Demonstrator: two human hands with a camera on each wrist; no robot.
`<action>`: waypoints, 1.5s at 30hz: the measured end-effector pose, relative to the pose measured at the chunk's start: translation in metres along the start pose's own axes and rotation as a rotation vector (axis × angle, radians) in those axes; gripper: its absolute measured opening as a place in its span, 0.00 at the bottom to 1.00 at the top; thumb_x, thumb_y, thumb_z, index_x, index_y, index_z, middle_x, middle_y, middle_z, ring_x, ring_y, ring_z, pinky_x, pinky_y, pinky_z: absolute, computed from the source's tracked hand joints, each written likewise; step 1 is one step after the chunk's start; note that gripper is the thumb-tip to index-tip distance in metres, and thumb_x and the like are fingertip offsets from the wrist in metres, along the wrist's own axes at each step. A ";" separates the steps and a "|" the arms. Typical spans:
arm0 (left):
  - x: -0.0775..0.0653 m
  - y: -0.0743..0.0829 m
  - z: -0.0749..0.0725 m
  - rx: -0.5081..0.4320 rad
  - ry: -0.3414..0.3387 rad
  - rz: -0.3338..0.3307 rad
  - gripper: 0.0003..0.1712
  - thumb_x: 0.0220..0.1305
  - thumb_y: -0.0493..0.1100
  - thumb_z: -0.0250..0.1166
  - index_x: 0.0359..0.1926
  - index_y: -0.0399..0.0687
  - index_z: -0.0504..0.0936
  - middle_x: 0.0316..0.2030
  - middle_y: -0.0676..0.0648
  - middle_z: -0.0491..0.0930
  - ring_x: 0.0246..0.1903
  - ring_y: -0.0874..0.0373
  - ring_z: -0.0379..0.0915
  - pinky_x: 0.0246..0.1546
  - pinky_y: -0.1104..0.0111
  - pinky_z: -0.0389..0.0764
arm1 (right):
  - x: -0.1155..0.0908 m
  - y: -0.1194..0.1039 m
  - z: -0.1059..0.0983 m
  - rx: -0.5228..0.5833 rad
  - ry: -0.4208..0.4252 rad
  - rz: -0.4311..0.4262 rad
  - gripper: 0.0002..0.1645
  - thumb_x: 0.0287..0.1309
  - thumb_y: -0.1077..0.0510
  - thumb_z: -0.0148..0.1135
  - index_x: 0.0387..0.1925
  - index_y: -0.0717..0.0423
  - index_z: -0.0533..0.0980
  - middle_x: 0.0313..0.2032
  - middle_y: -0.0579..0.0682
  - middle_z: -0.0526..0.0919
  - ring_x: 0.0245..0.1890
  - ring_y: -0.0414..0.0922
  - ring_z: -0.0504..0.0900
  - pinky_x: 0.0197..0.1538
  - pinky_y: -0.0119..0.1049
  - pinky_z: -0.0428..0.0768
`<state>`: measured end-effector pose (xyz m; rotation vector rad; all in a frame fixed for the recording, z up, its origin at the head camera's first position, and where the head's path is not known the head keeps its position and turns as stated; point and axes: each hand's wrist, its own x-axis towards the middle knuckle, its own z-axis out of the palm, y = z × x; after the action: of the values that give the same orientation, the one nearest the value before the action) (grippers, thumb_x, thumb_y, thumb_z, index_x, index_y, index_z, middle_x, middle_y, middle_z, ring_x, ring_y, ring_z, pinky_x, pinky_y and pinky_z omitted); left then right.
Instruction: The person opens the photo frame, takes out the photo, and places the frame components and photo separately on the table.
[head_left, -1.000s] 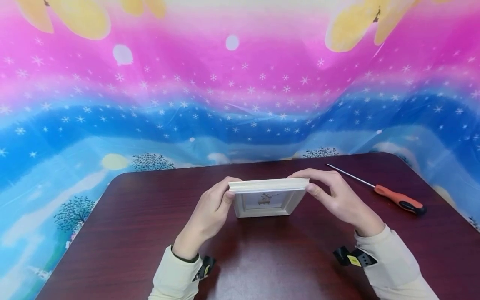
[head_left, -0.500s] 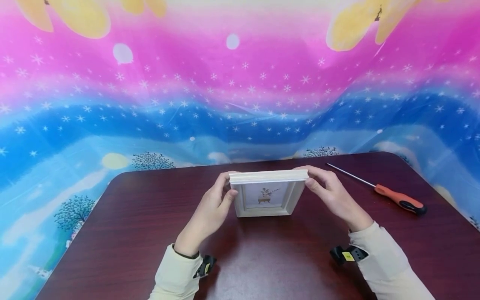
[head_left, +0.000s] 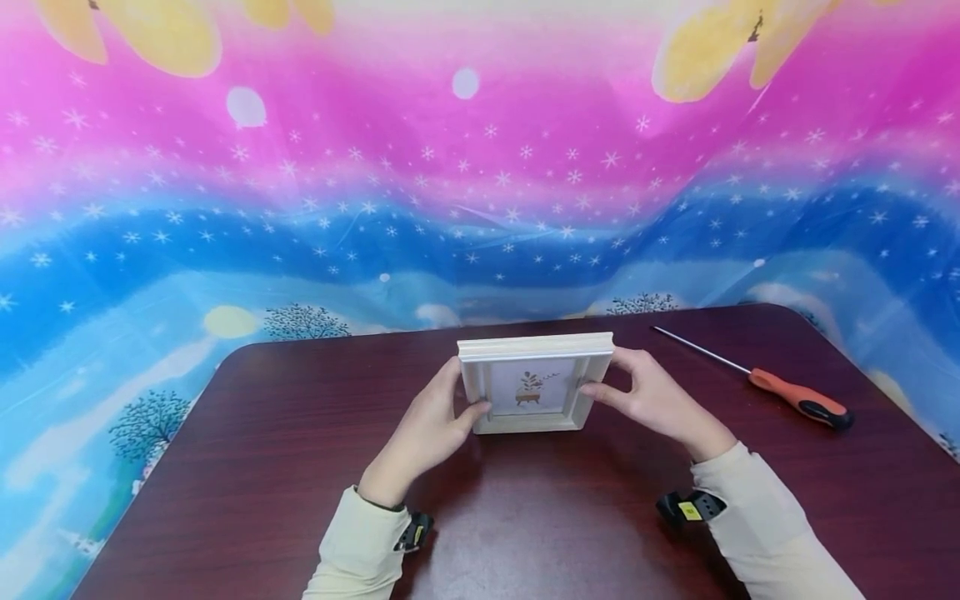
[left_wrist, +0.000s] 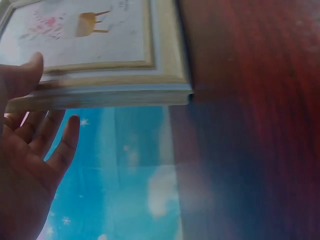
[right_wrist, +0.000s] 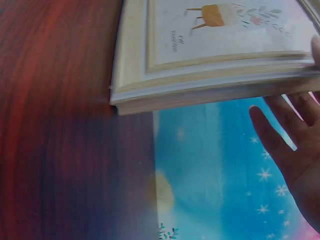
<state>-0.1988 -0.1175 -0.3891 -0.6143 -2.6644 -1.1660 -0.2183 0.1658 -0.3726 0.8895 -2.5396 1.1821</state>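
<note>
A cream picture frame (head_left: 525,423) stands almost upright on its lower edge on the dark red table (head_left: 300,450), its picture of a potted plant facing me. My left hand (head_left: 423,425) grips its left side, thumb on the front and fingers behind; the left wrist view shows that thumb over the frame's moulding (left_wrist: 110,80). On the opposite side my right hand (head_left: 663,404) holds the frame the same way, its thumb on the front near the inner border. In the right wrist view, fingers (right_wrist: 272,132) reach behind the frame's side. The fingertips behind the frame are hidden.
A screwdriver (head_left: 798,398) with an orange and black handle lies on the table to the right, its shaft pointing toward the back edge. A colourful printed cloth (head_left: 480,208) hangs behind the table.
The frame has tipped up from leaning toward me to nearly upright, showing more of its picture. Both hands have slid from its top corners down its sides.
</note>
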 end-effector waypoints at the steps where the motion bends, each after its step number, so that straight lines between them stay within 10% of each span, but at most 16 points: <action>1: 0.000 -0.001 0.002 -0.002 -0.004 0.005 0.33 0.57 0.39 0.65 0.63 0.50 0.64 0.53 0.45 0.75 0.49 0.58 0.74 0.47 0.57 0.81 | 0.000 0.001 0.002 -0.006 -0.012 0.007 0.24 0.51 0.59 0.67 0.51 0.62 0.76 0.44 0.60 0.87 0.45 0.44 0.80 0.51 0.57 0.77; 29: 0.002 -0.014 0.013 0.041 -0.085 -0.033 0.27 0.63 0.42 0.60 0.62 0.50 0.66 0.54 0.44 0.78 0.46 0.59 0.76 0.41 0.61 0.83 | 0.001 0.011 0.024 0.034 -0.125 0.115 0.29 0.53 0.59 0.64 0.58 0.55 0.71 0.51 0.60 0.84 0.51 0.51 0.81 0.57 0.62 0.75; 45: 0.002 -0.014 0.014 -0.021 -0.067 -0.061 0.28 0.63 0.44 0.60 0.64 0.48 0.66 0.56 0.42 0.77 0.43 0.58 0.76 0.41 0.58 0.81 | 0.007 0.001 0.028 -0.067 -0.034 0.156 0.26 0.61 0.46 0.56 0.54 0.59 0.73 0.46 0.62 0.87 0.44 0.52 0.84 0.50 0.58 0.80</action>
<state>-0.2066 -0.1157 -0.4074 -0.5893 -2.7485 -1.2118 -0.2226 0.1427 -0.3888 0.7138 -2.7005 1.1250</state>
